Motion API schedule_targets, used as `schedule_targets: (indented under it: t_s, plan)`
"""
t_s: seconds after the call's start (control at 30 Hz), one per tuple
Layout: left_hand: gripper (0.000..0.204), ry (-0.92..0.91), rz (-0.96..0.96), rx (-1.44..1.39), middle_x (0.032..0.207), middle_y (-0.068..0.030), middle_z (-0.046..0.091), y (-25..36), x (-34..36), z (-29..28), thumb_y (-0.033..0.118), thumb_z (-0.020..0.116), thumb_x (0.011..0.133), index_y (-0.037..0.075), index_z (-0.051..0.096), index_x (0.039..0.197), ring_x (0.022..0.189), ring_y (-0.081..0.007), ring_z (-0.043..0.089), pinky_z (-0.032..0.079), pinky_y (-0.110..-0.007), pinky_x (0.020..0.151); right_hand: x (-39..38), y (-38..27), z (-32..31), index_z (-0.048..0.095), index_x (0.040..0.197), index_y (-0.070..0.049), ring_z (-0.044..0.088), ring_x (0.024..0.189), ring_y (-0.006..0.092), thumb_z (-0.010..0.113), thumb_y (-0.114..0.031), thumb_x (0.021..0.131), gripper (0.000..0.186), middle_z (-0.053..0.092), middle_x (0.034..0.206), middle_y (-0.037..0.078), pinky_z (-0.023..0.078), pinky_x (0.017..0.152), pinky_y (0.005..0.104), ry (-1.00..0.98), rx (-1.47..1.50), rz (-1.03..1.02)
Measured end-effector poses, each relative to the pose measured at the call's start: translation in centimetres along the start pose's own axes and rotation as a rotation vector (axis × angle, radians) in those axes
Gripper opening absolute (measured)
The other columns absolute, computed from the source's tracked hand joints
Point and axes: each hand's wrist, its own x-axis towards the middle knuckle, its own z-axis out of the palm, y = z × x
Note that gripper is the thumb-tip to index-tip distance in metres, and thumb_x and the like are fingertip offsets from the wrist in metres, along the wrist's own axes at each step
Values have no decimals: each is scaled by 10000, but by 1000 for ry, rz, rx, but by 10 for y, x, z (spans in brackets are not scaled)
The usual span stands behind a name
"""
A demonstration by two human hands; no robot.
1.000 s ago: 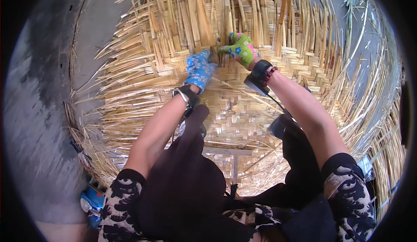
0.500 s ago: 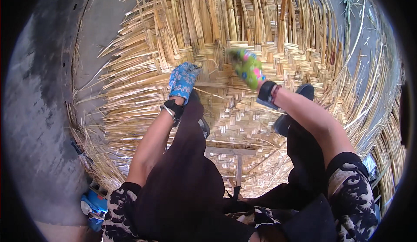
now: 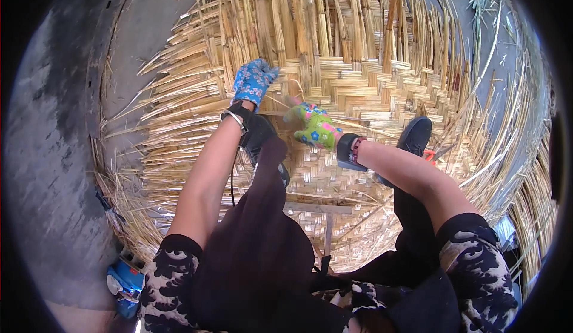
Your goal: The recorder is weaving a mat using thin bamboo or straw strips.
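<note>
Head view:
L hand (image 3: 253, 82): blue floral glove, palm pressed flat on woven bamboo mat (image 3: 358, 76), fingers closed together, prob. pinning strips down; grip on a strip: can't tell.
R hand (image 3: 314, 127): green floral glove, blurred, just right of and below L hand, apart from it; closed or not: can't tell.
Mat: under both hands, loose strip ends (image 3: 334, 16) fanning beyond them.
Black shoe (image 3: 415, 136): right of R wrist, on the weave.
Hidden: lap covers near mat; blue object (image 3: 122, 279) by L elbow, unclear.

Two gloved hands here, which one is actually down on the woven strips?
The left hand, in the blue flowered glove, rests on the woven mat. The right hand, in the green glove, is blurred and appears lifted above it.
</note>
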Motion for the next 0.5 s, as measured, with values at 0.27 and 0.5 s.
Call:
schedule_targets:
  t_s: [0.27,0.5]
  plan:
    - [488,-22,-41,236,643,-152,590,18,8,-1,518,617,684,32,585,670,673,-304,580,452,-382,614,2,-1,-5,541,976,-139,386,1118,356,630,-159,623,364,281,1377,72,320,949,396,-99,10,-5]
    - [516,-27,-105,132,738,-178,608,27,-4,-1,539,597,688,28,598,760,737,-330,585,466,-406,664,-1,4,-10,554,953,-111,458,1046,330,602,-105,634,323,416,1278,107,374,897,372,-12,8,-117]
